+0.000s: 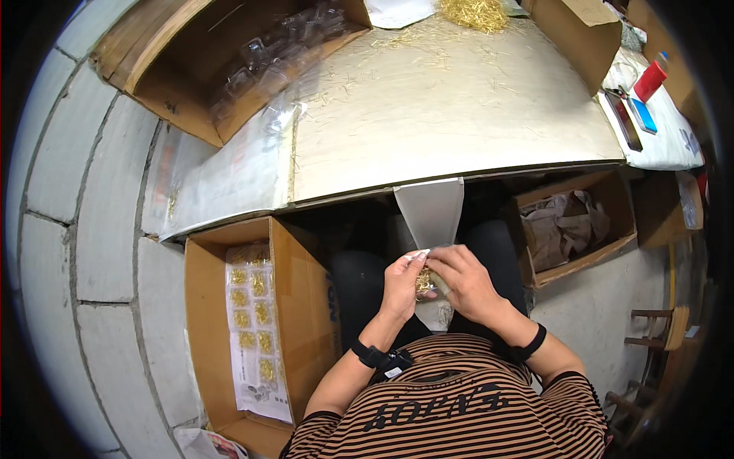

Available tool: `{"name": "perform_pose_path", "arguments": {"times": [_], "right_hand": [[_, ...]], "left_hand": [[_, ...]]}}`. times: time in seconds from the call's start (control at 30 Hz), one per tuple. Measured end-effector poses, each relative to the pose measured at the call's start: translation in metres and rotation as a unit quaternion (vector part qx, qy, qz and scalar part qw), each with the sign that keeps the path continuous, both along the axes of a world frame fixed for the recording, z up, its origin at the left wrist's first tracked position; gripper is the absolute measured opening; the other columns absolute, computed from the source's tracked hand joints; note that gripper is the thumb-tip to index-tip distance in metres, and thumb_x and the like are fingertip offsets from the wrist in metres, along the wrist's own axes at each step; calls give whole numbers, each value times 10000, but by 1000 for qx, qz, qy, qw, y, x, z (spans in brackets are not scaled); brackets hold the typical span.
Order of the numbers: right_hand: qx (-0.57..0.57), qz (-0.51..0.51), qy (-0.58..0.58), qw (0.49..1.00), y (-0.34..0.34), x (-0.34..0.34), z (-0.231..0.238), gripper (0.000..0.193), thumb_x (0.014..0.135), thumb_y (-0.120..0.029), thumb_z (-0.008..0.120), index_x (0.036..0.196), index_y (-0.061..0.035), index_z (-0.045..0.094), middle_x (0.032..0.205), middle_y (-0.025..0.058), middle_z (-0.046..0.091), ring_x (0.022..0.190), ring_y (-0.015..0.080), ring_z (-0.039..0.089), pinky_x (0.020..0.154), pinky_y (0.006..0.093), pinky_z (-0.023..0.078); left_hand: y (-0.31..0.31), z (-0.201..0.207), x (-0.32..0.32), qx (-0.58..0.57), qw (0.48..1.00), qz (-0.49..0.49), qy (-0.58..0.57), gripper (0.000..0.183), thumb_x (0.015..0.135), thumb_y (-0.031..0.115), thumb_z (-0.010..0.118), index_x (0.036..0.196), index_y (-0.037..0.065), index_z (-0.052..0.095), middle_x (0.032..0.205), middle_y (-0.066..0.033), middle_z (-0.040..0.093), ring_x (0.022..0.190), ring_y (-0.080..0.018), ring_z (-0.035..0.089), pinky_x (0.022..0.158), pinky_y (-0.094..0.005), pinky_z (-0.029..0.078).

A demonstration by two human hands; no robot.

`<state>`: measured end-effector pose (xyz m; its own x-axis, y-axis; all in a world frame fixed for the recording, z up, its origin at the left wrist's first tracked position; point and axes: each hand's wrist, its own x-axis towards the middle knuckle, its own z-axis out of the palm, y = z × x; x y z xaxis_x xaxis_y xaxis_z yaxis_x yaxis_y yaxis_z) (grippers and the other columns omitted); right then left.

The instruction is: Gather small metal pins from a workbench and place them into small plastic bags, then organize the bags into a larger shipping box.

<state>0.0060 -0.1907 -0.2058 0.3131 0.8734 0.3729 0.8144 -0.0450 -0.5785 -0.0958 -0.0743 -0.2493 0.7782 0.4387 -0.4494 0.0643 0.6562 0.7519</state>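
In front of my body, over my lap, my left hand (pixel 401 286) and my right hand (pixel 468 284) come together around a small clear plastic pack (pixel 424 286) with thin gold-coloured pieces inside. My left fingers and thumb close on its side and top edge, where a bit of white shows. The right fingers are bent over the top of the same pack and partly hide it. To my left, an open cardboard box (pixel 310 306) contains several similar clear packs of gold pieces (pixel 260 314) in rows on a printed sheet.
A pile of thin gold pins (pixel 472 12) lies at the table's (pixel 451 99) far side, with loose ones scattered about. A cardboard box (pixel 183 92) of clear plastic cases stands far left. Right are a box with crumpled paper (pixel 566 229), a phone (pixel 624 121) and a red bottle (pixel 650 81).
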Motion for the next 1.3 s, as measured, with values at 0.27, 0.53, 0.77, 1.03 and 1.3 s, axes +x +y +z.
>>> {"name": "perform_pose_path", "arguments": {"times": [0.27, 0.53, 0.77, 1.03, 1.3], "right_hand": [[45, 9, 70, 997, 7, 4, 3, 452, 677, -113, 731, 1097, -22, 589, 1097, 105, 580, 1048, 286, 527, 876, 392, 456], [-7, 49, -4, 999, 7, -4, 9, 594, 677, -267, 766, 1185, -52, 545, 1221, 101, 543, 1183, 302, 477, 1026, 485, 340], [-23, 34, 64, 997, 9, -3, 0, 550, 710, -89, 709, 1224, -44, 519, 1303, 116, 495, 1303, 301, 380, 1059, 516, 298], [-61, -15, 41, 997, 11, -13, 9, 616, 783, -191, 667, 1342, -69, 439, 1397, 115, 429, 1346, 276, 334, 1097, 498, 230], [-97, 39, -100, 989, 10, -15, 12, 550, 831, -264, 620, 1301, -20, 471, 1366, 144, 462, 1304, 280, 397, 1081, 480, 270]], "left_hand": [[9, 9, -7, -46, 998, -13, -32, 371, 1001, 313, 387, 1113, -7, 535, 928, -78, 618, 719, -115, 639, 524, -251, 584], [8, 5, -13, -52, 994, 15, -90, 398, 1010, 335, 345, 1184, 7, 492, 1048, -105, 601, 906, -183, 633, 669, -356, 590], [1, 7, -16, -28, 996, -1, -82, 329, 1013, 255, 371, 1165, 3, 518, 1059, -74, 595, 958, -135, 589, 849, -283, 490], [4, 0, -21, -49, 996, 30, -69, 336, 1013, 279, 369, 1124, 13, 541, 1040, -72, 613, 952, -139, 595, 851, -284, 489], [9, 12, -21, -102, 982, 48, -153, 346, 1011, 303, 367, 1126, 28, 543, 1116, -77, 591, 1062, -154, 558, 928, -335, 459]]}}
